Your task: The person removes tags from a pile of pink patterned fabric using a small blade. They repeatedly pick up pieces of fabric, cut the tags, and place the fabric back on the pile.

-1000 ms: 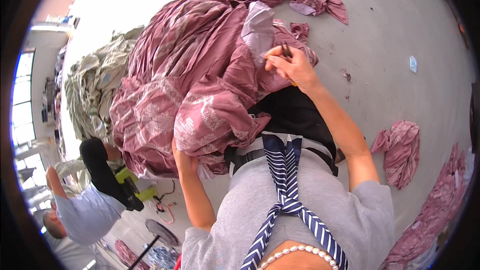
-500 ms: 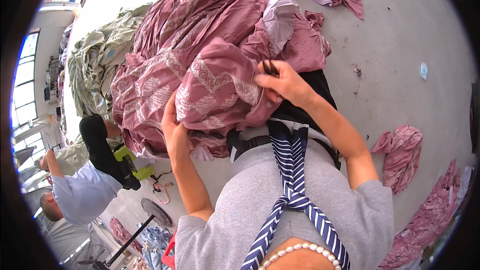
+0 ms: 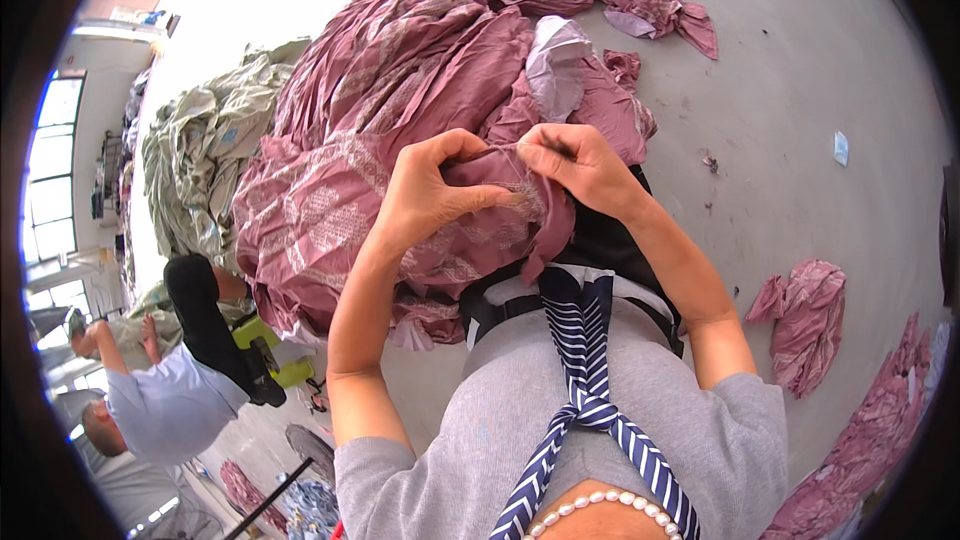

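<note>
A big heap of dusty-pink patterned fabric (image 3: 335,215) lies across my lap and spreads away over the floor. My left hand (image 3: 425,190) is bent around a gathered part of it, thumb on the near side and fingers at the far side. Beside it, my right hand (image 3: 590,170) pinches the fabric's edge between thumb and forefinger. Something dark shows slightly within the right hand's curled fingers, mostly hidden. A pale lilac piece of cloth (image 3: 558,65) rests on the heap just beyond my hands.
Green fabric (image 3: 205,145) is piled at the left. A person in a light-blue shirt (image 3: 185,405) sits at lower left, near a lime-green object (image 3: 258,335). Pink cloth (image 3: 808,325) lies on the floor at right, with a longer pile (image 3: 860,450) at lower right.
My left hand has moved up and right, from the fabric's left side to beside my right hand. The dark, pointed tool seen in my right hand is now mostly hidden.
</note>
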### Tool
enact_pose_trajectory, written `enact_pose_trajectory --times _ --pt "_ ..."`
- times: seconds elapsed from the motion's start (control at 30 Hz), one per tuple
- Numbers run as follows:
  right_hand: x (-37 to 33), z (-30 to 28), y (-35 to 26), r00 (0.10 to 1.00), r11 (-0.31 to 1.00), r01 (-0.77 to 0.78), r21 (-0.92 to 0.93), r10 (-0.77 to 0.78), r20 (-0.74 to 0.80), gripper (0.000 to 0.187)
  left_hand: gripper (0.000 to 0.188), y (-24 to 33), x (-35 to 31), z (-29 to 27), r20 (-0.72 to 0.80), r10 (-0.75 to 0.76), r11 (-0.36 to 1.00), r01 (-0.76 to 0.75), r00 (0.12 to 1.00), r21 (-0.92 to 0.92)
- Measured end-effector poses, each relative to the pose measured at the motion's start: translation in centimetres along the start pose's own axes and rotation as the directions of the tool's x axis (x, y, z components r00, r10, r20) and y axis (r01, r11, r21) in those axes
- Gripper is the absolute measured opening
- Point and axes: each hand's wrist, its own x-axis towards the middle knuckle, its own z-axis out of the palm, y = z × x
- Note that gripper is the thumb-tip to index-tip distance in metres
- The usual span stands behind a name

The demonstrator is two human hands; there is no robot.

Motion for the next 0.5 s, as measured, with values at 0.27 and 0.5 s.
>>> enact_pose_trajectory --times 0.27,0.5 --pt "-0.6 -4.8 -0.4 0.922 0.978 0.148 0.146 -0.083 -0.378 0.035 0.022 -3.0 1.7 0.7 -0.097 0.073 0.986 -0.087 0.993 -0.141" --pt "-11.7 -22.0 5.1 0.636 0.807 0.477 0.350 -0.041 -0.771 0.010 0.019 -4.6 2.2 -0.8 -0.115 -0.086 0.903 0.028 0.990 -0.430"
